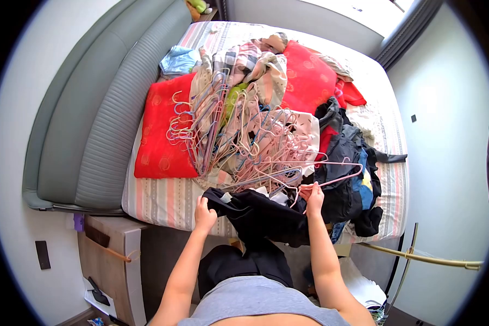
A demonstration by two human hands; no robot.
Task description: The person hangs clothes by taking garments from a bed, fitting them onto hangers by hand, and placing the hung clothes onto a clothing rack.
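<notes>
At the near edge of the bed, a black garment (261, 214) hangs bunched between my hands, with a pale label near its left end. My left hand (204, 215) is closed on the garment's left end. My right hand (313, 199) is closed round a pink clothes hanger (342, 177), whose hook points away from me; the garment's right end lies against this hand, and I cannot tell whether the fingers grip it too. Just beyond is a big tangled heap of hangers (271, 141), mostly pink with some blue and white.
Red cushions (165, 130) lie on the striped bedsheet (163, 204). Dark clothes (339, 179) are piled on the right, and a checked cloth (239, 60) lies at the back. A grey headboard (106, 108) and a bedside cabinet (130, 271) stand left. A bamboo pole (429, 258) juts out on the right.
</notes>
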